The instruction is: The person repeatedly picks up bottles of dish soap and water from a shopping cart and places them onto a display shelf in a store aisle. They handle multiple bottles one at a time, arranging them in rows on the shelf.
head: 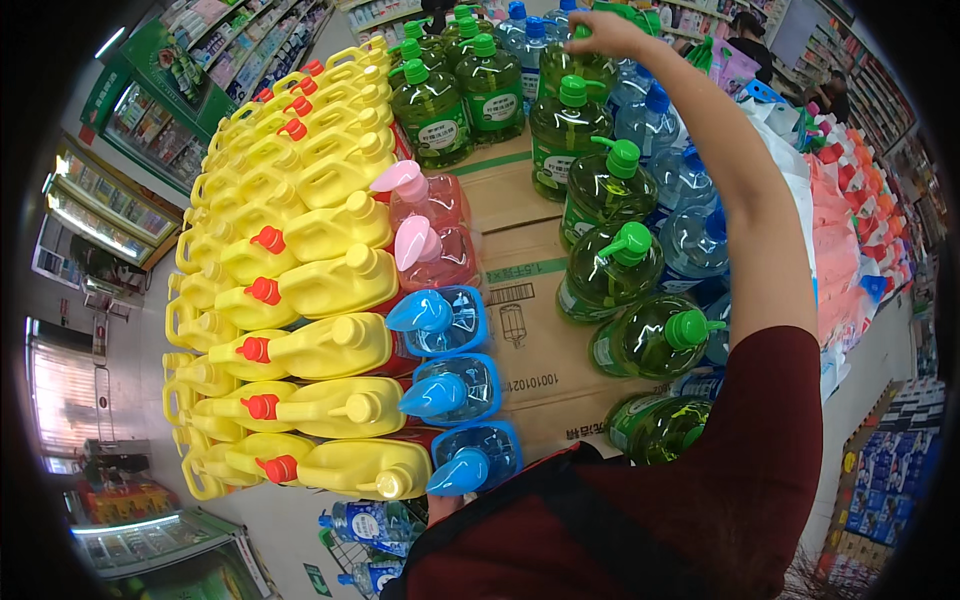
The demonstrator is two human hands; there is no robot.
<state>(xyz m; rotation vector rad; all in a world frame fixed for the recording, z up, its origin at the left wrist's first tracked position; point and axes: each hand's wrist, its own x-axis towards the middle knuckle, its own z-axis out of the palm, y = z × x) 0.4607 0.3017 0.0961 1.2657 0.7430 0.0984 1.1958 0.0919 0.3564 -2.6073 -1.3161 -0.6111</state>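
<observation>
My right arm reaches across the display. At its far end my right hand (604, 35) grips the green pump top of a bottle of green dish soap (574, 69). More green pump bottles (616, 270) stand in a row nearer to me, beside blue-capped clear bottles (694, 240). Only a small part of my left hand (444, 507) shows, low at the table's near edge, under a blue pump bottle (476, 457). My sleeve and body hide its fingers. Flattened cardboard (525, 300) lies between the rows.
Rows of yellow jugs (337, 285) with red and yellow caps fill the left side. Two pink pump bottles (439, 255) stand next to them. Below is a wire cart (349, 551) holding blue bottles (367, 523). Orange-pink packs (832, 247) are stacked to the right. People (750, 49) are farther off.
</observation>
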